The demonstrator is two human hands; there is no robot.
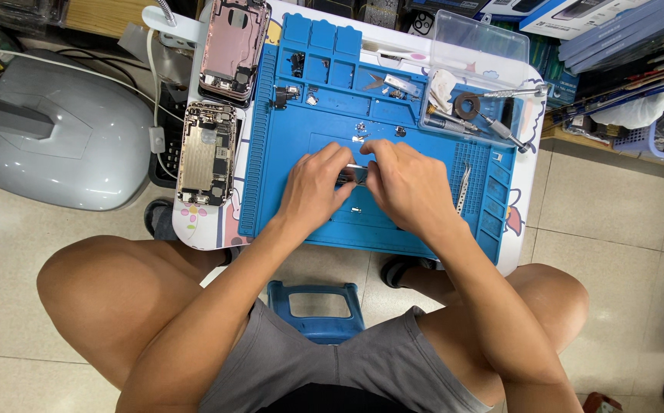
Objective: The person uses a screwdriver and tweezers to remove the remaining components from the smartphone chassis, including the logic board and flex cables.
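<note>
Small white bench (527,145), covered by a blue work mat (416,126). Left hand (313,191) and right hand (408,187) meet at mat centre, each in a narrow grip, fingertips pinched on one small metal part (355,174); its kind too small to tell. Tweezers (463,187) lie on the mat just right of the right hand. Two opened phones (208,153) rest along the bench's left edge. Clear plastic box (477,76) with screwdrivers sits at the upper right.
</note>
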